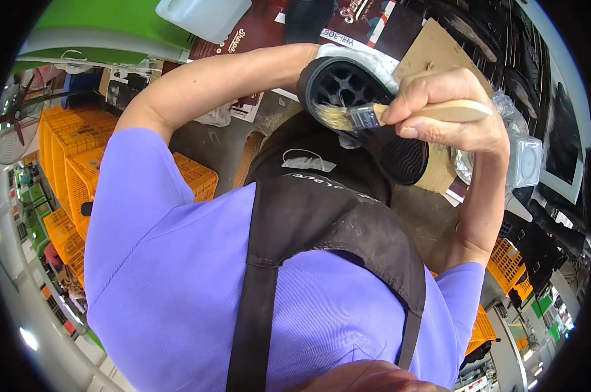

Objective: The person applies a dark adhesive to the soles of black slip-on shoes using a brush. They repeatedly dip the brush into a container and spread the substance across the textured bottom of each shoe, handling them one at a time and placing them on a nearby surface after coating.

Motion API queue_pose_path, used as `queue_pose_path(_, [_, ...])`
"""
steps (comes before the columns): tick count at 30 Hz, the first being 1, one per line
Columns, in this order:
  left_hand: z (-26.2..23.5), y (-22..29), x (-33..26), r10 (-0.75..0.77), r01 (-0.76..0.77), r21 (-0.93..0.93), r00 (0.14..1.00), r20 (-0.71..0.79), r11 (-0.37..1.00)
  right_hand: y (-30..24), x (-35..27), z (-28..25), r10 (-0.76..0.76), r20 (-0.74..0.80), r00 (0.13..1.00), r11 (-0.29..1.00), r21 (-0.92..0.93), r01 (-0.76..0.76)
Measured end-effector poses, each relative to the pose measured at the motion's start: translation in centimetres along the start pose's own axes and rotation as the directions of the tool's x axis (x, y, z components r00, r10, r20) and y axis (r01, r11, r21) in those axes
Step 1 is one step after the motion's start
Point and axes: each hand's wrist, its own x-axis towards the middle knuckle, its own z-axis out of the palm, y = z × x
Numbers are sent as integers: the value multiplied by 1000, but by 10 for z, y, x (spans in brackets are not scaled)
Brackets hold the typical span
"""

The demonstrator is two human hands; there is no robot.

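Observation:
My right hand (442, 111) grips a flat paintbrush (459, 110) with a pale wooden handle and a metal ferrule. Its light bristles touch the rim of a black shoe sole (349, 88), at the end with a ribbed, open-celled hollow. Wavy tread shows at the sole's other end, nearer my lap. From the far side, my left hand (364, 60), in what looks like a white glove or cloth, holds up the sole. Most of its fingers are hidden behind the sole.
Dark red boxes (243, 29) and a brown cardboard sheet (432, 55) lie beyond my hands. A white plastic container (204, 16) stands at the far left, a clear one (524, 162) at the right. Black shoe parts (468, 32) line the far right. Orange crates (80, 144) are stacked left.

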Motion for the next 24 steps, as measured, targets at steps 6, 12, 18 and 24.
queue_pose_path(6, [20,9,0,96,-86,89,989,-117,992,9,-26,-7,54,51,997,985,-167,-44])
queue_pose_path(12, [8,22,-2,226,-218,125,972,-57,968,-17,-70,-23,-29,-281,959,926,-370,-80])
queue_pose_path(18, [47,25,-15,805,-472,868,570,165,157,4,-76,12,-186,-835,518,971,-75,228])
queue_pose_path(24, [58,15,5,920,-171,980,358,158,-102,9,-36,54,-219,-953,211,974,-202,98])
